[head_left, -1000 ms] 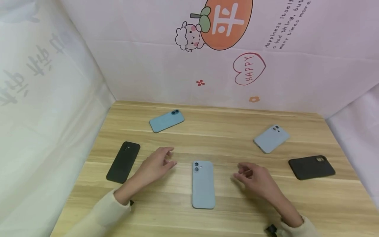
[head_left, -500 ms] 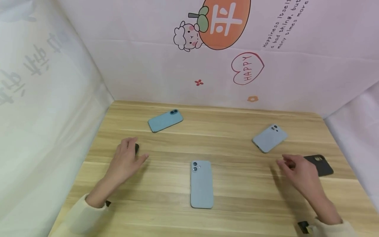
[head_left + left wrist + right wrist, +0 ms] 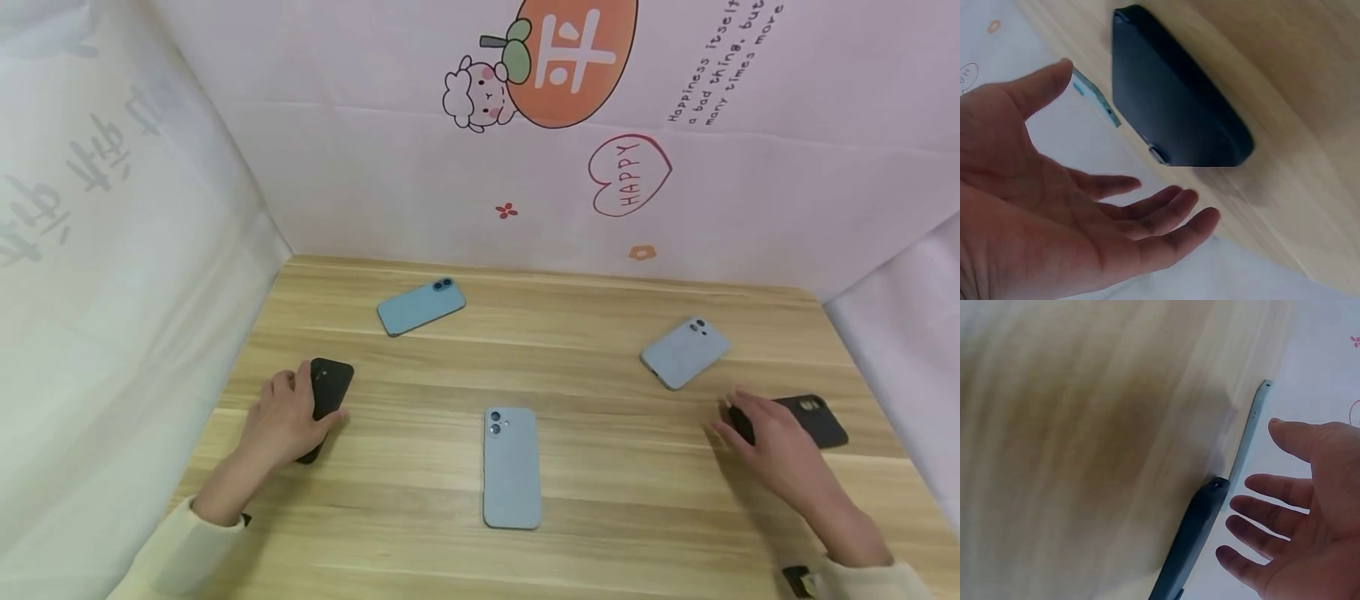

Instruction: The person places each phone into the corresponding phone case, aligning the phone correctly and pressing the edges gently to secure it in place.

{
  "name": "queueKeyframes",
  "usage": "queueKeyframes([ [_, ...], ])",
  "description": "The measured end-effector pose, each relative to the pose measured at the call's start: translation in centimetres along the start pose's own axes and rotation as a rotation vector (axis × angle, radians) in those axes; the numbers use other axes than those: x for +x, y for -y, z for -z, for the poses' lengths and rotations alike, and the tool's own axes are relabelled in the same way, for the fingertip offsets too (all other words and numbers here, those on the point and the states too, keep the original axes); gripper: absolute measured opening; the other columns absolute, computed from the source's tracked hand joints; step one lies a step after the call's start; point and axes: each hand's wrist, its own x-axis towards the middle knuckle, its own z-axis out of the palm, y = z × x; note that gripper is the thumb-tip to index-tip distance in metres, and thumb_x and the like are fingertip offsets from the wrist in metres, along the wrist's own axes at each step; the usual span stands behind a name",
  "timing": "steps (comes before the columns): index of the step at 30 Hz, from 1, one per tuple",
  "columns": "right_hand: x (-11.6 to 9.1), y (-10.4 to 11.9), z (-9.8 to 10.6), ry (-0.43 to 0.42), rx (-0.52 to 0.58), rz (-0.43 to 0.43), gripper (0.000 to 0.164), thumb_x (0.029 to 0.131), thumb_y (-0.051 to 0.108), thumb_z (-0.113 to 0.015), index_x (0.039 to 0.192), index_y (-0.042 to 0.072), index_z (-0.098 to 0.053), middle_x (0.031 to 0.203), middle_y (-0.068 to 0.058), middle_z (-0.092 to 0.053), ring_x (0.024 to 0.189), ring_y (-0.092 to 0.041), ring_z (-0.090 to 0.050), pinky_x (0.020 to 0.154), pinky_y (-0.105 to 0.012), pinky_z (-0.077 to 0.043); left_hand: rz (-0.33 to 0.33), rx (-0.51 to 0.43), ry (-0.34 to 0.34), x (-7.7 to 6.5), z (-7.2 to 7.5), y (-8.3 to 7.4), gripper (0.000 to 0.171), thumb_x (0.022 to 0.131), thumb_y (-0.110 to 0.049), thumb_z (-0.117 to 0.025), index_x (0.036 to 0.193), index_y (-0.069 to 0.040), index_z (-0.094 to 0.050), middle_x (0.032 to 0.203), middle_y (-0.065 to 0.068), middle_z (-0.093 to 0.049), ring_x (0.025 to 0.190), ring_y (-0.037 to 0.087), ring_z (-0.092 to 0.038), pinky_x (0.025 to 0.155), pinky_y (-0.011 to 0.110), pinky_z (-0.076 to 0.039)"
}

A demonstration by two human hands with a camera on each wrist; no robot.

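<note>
On the left of the wooden table lies a black phone (image 3: pixel 331 388), partly covered in the head view by my left hand (image 3: pixel 281 421). In the left wrist view, a gap shows between that hand's spread thumb and fingers (image 3: pixel 1175 247) and the black phone. At the right, my right hand (image 3: pixel 776 446) hovers over the left end of a black phone case (image 3: pixel 821 425) with a camera cutout. The right wrist view shows this hand's fingers (image 3: pixel 1260 512) extended, beside the black case's edge.
A pale blue-grey phone (image 3: pixel 512 471) lies camera-end away at centre front. Further back are a teal-blue phone (image 3: pixel 420 310) on the left and a light grey-blue phone (image 3: pixel 684 354) on the right. White printed cloth (image 3: pixel 375 183) walls the back and sides of the table (image 3: pixel 600 517).
Both hands have moved apart from beside the central phone, the left one to the black phone, the right one to the black case. The phones and the case lie where they were.
</note>
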Motion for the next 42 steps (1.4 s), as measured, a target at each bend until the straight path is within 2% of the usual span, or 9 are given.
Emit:
queueKeyframes([
  [4,-0.4,-0.2,-0.4,-0.02,-0.04,0.039,0.048,0.092,0.016,-0.083,0.123,-0.017,-0.066,0.126,-0.042,-0.062,0.115,-0.06,-0.058,0.093,-0.072,-0.048,0.034,0.055,0.077,0.0,-0.1,0.3,0.098,0.098,-0.048,-0.072,0.148,0.025,-0.029,0.139,0.051,-0.038,0.129,0.067,-0.04,0.089,0.078,-0.048],
  [7,-0.7,-0.3,-0.6,-0.032,-0.043,0.061,0.047,0.089,0.013,-0.085,0.121,-0.017,-0.067,0.126,-0.041,-0.062,0.113,-0.059,-0.059,0.092,-0.072,-0.049,0.036,0.096,0.094,0.0,-0.2,0.5,0.1,0.097,-0.05,-0.072,0.145,0.027,-0.032,0.139,0.051,-0.037,0.127,0.066,-0.04,0.086,0.078,-0.05],
  [11,-1.0,-0.3,-0.7,-0.044,-0.035,0.071,0.046,0.089,0.012,-0.084,0.12,-0.017,-0.067,0.126,-0.04,-0.062,0.113,-0.058,-0.059,0.09,-0.071,-0.049,0.013,0.127,0.075,0.0,-0.3,0.7,0.098,0.096,-0.049,-0.075,0.137,0.032,-0.038,0.134,0.051,-0.04,0.121,0.065,-0.044,0.079,0.073,-0.055],
  [15,-1.3,-0.3,-0.9,-0.081,-0.024,0.099,0.045,0.087,0.009,-0.086,0.118,-0.017,-0.068,0.123,-0.039,-0.064,0.11,-0.057,-0.06,0.089,-0.069,-0.05,-0.014,0.134,0.044,0.0,-0.4,0.9,0.089,0.095,-0.043,-0.078,0.124,0.035,-0.046,0.122,0.05,-0.045,0.111,0.062,-0.048,0.072,0.065,-0.059],
  [22,-1.9,-0.4,-1.1,-0.118,-0.015,0.107,0.039,0.085,0.002,-0.084,0.115,-0.017,-0.068,0.119,-0.036,-0.066,0.109,-0.053,-0.061,0.091,-0.064,-0.047,-0.035,0.147,0.04,0.2,-0.3,1.1,0.078,0.094,-0.039,-0.08,0.111,0.032,-0.052,0.111,0.046,-0.049,0.1,0.055,-0.05,0.082,0.061,-0.054],
  [30,-2.9,-0.2,-0.9,-0.131,-0.017,0.117,0.036,0.084,0.001,-0.085,0.112,-0.017,-0.071,0.117,-0.035,-0.068,0.109,-0.052,-0.061,0.09,-0.063,-0.047,-0.009,0.089,0.039,0.4,0.0,1.2,0.077,0.09,-0.034,-0.084,0.114,0.031,-0.052,0.11,0.042,-0.05,0.098,0.052,-0.052,0.084,0.061,-0.052],
  [38,-3.7,-0.2,-0.7,-0.133,-0.026,0.11,0.029,0.084,0.001,-0.085,0.107,-0.013,-0.074,0.115,-0.031,-0.07,0.108,-0.048,-0.062,0.087,-0.061,-0.048,0.033,0.049,0.027,0.4,-0.2,1.4,0.081,0.086,-0.036,-0.088,0.12,0.028,-0.052,0.111,0.039,-0.051,0.1,0.05,-0.053,0.075,0.059,-0.056],
  [42,-4.1,-0.1,-0.5,-0.11,-0.02,0.086,0.027,0.086,0.003,-0.084,0.107,-0.011,-0.075,0.116,-0.029,-0.07,0.108,-0.048,-0.062,0.086,-0.06,-0.048,0.032,0.044,0.01,0.5,-0.3,1.4,0.082,0.085,-0.035,-0.089,0.121,0.028,-0.051,0.11,0.04,-0.051,0.099,0.05,-0.054,0.076,0.06,-0.055],
])
